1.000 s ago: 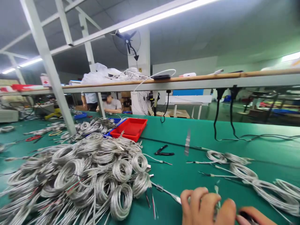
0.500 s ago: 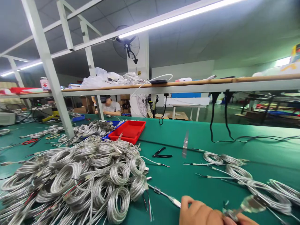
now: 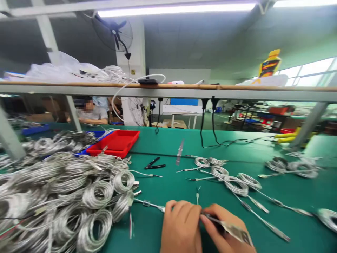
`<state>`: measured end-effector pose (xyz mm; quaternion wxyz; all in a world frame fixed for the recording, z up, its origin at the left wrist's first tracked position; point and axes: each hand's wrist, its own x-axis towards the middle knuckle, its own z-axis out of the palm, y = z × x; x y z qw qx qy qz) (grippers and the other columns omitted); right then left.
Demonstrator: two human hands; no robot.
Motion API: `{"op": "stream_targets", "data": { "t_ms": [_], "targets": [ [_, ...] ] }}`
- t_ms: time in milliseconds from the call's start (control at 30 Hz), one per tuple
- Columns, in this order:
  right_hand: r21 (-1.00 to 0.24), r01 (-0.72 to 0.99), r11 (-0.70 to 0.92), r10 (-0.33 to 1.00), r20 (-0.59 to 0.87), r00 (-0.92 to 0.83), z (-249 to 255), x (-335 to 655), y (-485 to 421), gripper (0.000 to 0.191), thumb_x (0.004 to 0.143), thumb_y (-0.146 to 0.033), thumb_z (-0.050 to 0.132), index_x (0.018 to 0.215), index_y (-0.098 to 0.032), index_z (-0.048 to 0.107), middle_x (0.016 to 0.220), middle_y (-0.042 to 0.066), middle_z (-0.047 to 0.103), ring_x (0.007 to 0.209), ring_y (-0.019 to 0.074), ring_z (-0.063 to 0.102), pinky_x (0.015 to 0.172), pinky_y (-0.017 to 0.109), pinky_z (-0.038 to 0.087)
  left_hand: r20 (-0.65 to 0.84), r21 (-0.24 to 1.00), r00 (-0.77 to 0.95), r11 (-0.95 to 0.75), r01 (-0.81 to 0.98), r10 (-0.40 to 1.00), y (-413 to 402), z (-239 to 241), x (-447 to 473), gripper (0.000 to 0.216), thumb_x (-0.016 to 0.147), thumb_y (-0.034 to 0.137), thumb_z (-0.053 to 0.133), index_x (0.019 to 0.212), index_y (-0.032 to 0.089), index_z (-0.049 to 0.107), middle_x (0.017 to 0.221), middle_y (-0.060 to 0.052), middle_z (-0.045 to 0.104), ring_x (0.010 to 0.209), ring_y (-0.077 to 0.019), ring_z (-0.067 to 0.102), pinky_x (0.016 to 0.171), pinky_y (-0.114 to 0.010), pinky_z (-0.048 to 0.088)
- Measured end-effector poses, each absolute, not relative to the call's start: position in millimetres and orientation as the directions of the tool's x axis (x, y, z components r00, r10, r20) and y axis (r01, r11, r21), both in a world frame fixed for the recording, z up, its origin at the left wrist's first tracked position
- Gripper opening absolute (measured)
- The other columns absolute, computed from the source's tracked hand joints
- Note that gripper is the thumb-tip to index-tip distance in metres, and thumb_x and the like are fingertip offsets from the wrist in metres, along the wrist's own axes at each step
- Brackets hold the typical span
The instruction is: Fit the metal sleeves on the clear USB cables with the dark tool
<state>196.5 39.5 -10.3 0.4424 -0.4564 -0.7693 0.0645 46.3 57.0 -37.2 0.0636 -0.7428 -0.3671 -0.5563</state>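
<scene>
Near the bottom centre my left hand [image 3: 181, 225] is closed, fingers wrapped round a clear-jacketed USB cable. The cable's white connector end [image 3: 160, 208] sticks out on the left, and a short stripped wire end [image 3: 197, 195] rises above the knuckles. Right beside it, my right hand [image 3: 229, 230] is closed on a narrow tool [image 3: 237, 232], dark and silvery with a clear wrapped end; its kind is not plain. The fingertips of both hands meet, and what lies between them is hidden. Left of the hands lies a large pile of coiled cables [image 3: 97, 195].
A red tray [image 3: 116, 142] sits behind the pile, partly over a blue one. Black cutters [image 3: 155, 164] and a steel ruler [image 3: 179, 153] lie mid-table. More coiled cables [image 3: 237, 185] spread to the right. A shelf [image 3: 184, 90] spans the back, with black cords hanging. Someone sits beyond.
The view has swung to the right, so the pile and tray shift left. Both hands now show more fully, side by side, with the fingertips together.
</scene>
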Motion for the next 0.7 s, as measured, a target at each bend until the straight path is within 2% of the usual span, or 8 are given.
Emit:
{"op": "stream_targets", "data": {
  "t_ms": [100, 233, 300, 367, 467, 600, 700],
  "targets": [
    [-0.581, 0.626, 0.519, 0.797, 0.594, -0.110, -12.8, 193.3, 40.4, 0.041, 0.102, -0.044, 0.050, 0.069, -0.022, 0.062, 0.059, -0.002, 0.059, 0.052, 0.0151, 0.054, 0.051, 0.024, 0.042, 0.834, 0.367, 0.165, -0.752, 0.547, 0.527, 53.8, -39.1, 43.4, 0.024, 0.090, 0.005, 0.042, 0.091, 0.023, 0.058, 0.080, -0.001, 0.073, 0.072, -0.0205, 0.069, 0.076, -0.038, 0.042],
    [-0.791, 0.442, 0.423, 0.881, 0.474, 0.005, -11.4, 187.2, 42.2, 0.042, 0.097, -0.049, 0.055, 0.067, -0.021, 0.059, 0.064, -0.001, 0.057, 0.060, 0.0162, 0.053, 0.060, 0.025, 0.044, 0.788, 0.388, 0.250, -0.770, 0.506, 0.562, 57.2, -41.7, 36.2, 0.021, 0.095, 0.007, 0.046, 0.094, 0.024, 0.058, 0.084, 0.002, 0.073, 0.075, -0.0170, 0.070, 0.086, -0.036, 0.042],
    [-0.849, 0.370, 0.378, 0.910, 0.415, 0.022, -9.6, 186.1, 43.0, 0.043, 0.096, -0.052, 0.055, 0.067, -0.020, 0.056, 0.065, -0.001, 0.053, 0.060, 0.0161, 0.050, 0.059, 0.026, 0.043, 0.769, 0.412, 0.242, -0.749, 0.519, 0.592, 57.7, -42.3, 34.9, 0.020, 0.098, 0.011, 0.045, 0.093, 0.024, 0.059, 0.079, 0.003, 0.070, 0.071, -0.0173, 0.066, 0.084, -0.036, 0.041],
    [-0.864, 0.359, 0.352, 0.926, 0.377, -0.001, -9.4, 188.0, 43.3, 0.041, 0.095, -0.053, 0.055, 0.070, -0.020, 0.056, 0.065, -0.003, 0.047, 0.059, 0.0155, 0.044, 0.056, 0.026, 0.038, 0.756, 0.438, 0.212, -0.720, 0.538, 0.619, 57.2, -42.5, 34.4, 0.022, 0.101, 0.013, 0.042, 0.092, 0.024, 0.058, 0.076, 0.002, 0.066, 0.070, -0.0185, 0.061, 0.080, -0.036, 0.040],
    [-0.836, 0.363, 0.412, 0.907, 0.415, -0.073, -12.3, 193.6, 42.8, 0.030, 0.093, -0.048, 0.053, 0.085, -0.020, 0.058, 0.070, -0.003, 0.047, 0.062, 0.0166, 0.044, 0.058, 0.027, 0.038, 0.751, 0.464, 0.169, -0.692, 0.553, 0.638, 57.3, -42.1, 31.6, 0.023, 0.103, 0.014, 0.039, 0.095, 0.024, 0.058, 0.079, 0.000, 0.065, 0.073, -0.0194, 0.059, 0.077, -0.035, 0.040],
    [-0.825, 0.365, 0.431, 0.894, 0.445, -0.048, -16.0, 195.6, 40.7, 0.017, 0.097, -0.035, 0.044, 0.094, -0.022, 0.054, 0.086, 0.002, 0.056, 0.079, 0.0200, 0.053, 0.073, 0.030, 0.045, 0.753, 0.483, 0.126, -0.673, 0.559, 0.645, 60.3, -41.0, 24.8, 0.019, 0.103, 0.015, 0.042, 0.097, 0.024, 0.057, 0.080, 0.001, 0.064, 0.074, -0.0195, 0.059, 0.074, -0.034, 0.040],
    [-0.828, 0.402, 0.391, 0.907, 0.421, -0.014, -15.8, 192.0, 39.7, 0.023, 0.105, -0.034, 0.037, 0.105, -0.022, 0.057, 0.099, 0.005, 0.062, 0.092, 0.0215, 0.058, 0.085, 0.032, 0.046, 0.759, 0.478, 0.132, -0.684, 0.552, 0.637, 60.6, -40.4, 23.0, 0.017, 0.103, 0.015, 0.043, 0.097, 0.024, 0.056, 0.081, 0.001, 0.063, 0.073, -0.0194, 0.058, 0.075, -0.034, 0.041]
  ]
}}
